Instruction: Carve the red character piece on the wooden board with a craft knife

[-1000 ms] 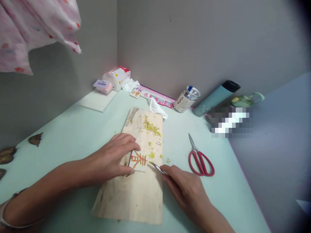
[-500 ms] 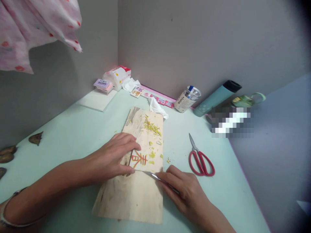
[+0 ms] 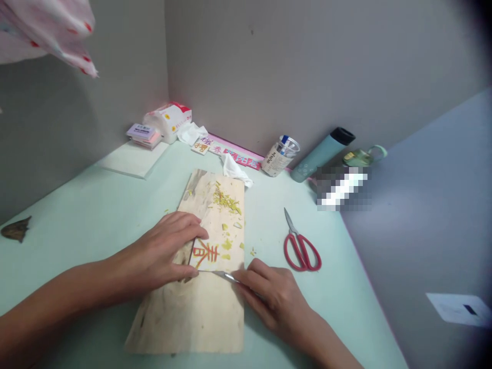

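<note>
The right hand (image 3: 274, 300) is closed around a thin metal blade (image 3: 225, 276), fingers pinched low on its shaft; only the bright, slim tip shows. The blade lies nearly flat, its long axis running from the hand toward the left, tip at the lower edge of a small pale card (image 3: 213, 254) bearing a red-orange character with yellow-green patches. The left hand (image 3: 167, 251) lies flat, fingers spread and pressing on the card's left side, holding nothing in a grasp.

The card sits on a long, bare wooden board (image 3: 200, 312), grainy and grey-stained, its length running away from the person. Yellow-green shavings (image 3: 225, 200) are scattered over the board's far end. Right of the board, red-handled scissors (image 3: 299, 246) lie on the smooth mint-green table (image 3: 96, 215), points away. Beyond the board, a crumpled white tissue (image 3: 234, 169) and a teal cylindrical bottle (image 3: 321, 154) lie against the grey wall.
</note>
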`<act>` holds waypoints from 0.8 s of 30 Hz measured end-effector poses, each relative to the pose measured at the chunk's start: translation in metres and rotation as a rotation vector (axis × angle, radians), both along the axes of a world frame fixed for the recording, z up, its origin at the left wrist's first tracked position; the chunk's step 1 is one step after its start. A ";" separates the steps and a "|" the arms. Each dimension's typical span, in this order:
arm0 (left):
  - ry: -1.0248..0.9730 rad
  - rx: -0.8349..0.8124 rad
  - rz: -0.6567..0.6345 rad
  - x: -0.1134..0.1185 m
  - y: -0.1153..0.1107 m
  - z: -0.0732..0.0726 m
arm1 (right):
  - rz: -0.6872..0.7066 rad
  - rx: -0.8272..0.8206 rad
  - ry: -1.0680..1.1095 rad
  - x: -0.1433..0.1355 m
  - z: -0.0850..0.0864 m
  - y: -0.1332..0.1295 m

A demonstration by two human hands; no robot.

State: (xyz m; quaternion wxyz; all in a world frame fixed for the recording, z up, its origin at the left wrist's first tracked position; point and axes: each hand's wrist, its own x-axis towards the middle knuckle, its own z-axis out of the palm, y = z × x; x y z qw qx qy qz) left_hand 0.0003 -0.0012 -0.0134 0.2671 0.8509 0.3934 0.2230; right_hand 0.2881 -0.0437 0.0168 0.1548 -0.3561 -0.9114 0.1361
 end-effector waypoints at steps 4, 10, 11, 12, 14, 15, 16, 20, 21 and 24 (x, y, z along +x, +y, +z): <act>0.003 0.012 -0.014 0.000 0.002 0.001 | -0.003 0.041 -0.004 0.000 -0.002 -0.001; 0.012 -0.004 -0.001 0.001 0.003 0.001 | -0.014 0.025 0.055 0.003 0.000 0.000; 0.012 -0.002 -0.002 0.001 0.003 0.001 | -0.014 0.012 0.062 0.003 0.000 0.000; 0.011 0.001 -0.003 0.001 0.003 0.001 | -0.011 0.003 0.064 0.003 0.001 0.001; 0.008 0.007 -0.005 0.002 0.003 0.001 | 0.001 0.000 0.050 0.003 0.001 0.001; 0.006 0.008 -0.004 0.002 0.003 0.001 | 0.005 0.002 0.037 0.003 0.001 0.000; 0.004 0.007 -0.002 0.002 0.003 0.001 | 0.010 0.006 0.026 0.002 0.001 0.000; 0.003 0.001 0.002 0.001 0.002 0.001 | 0.008 0.028 0.005 0.001 -0.001 0.000; 0.003 0.001 -0.001 0.001 0.002 0.001 | 0.008 0.038 0.003 0.001 -0.001 0.000; 0.002 0.002 -0.002 0.001 0.002 0.001 | 0.011 0.075 0.002 0.000 -0.003 0.001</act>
